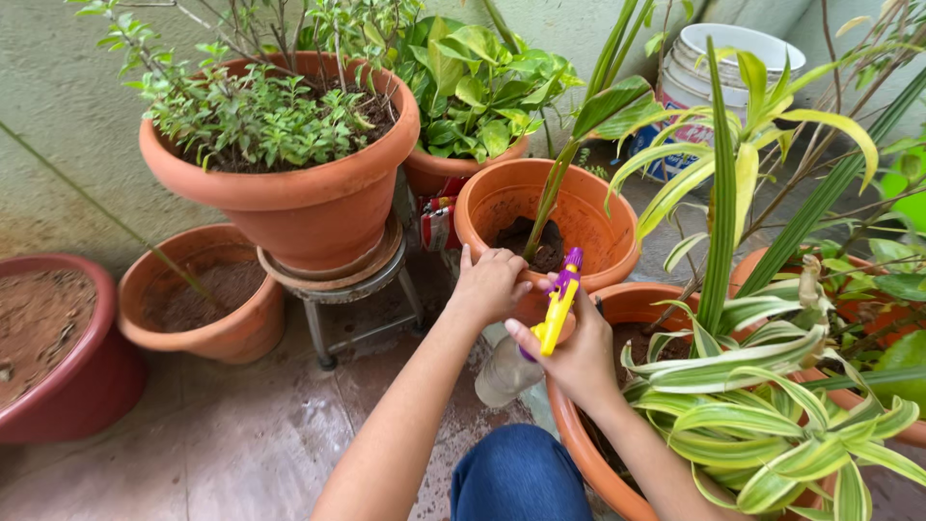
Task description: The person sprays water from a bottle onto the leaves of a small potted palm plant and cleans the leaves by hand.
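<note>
Nearest the camera: a bent knee in blue denim [518, 475], at the bottom edge of the tiled floor [241, 444]. Beyond it, two bare forearms reaching forward.

Right hand [577, 359] closed around a clear plastic spray bottle with a yellow trigger head and purple nozzle [557, 307]; fingers wrapping the neck and trigger, bottle body [503, 371] hanging down and tilted to the left. Bottle sitting between the two hands, over the near rim of the terracotta pot holding a striped green-and-cream plant [762, 425].

Left hand [489, 285] curled loosely, knuckles up, resting against the outer rim of a round terracotta pot with dark soil and a single tall stalk [545, 207]; gripping nothing visible.

Handling, as a judgement: bottle looking light, thin-walled and slightly yielding; likely slick if wet; contents not discernible. Best taken at the neck below the trigger head, as now.

Surroundings: a large terracotta pot of small-leaved herbs [289, 164] standing on a low metal stool [338, 289]; a smaller empty-looking terracotta pot [198, 304] beside it; a dark red pot of dry soil [53, 347] at the left edge of the floor; a white plastic bucket [723, 63] at the back. Floor damp-looking and stained; pale rough wall [68, 125] behind.
</note>
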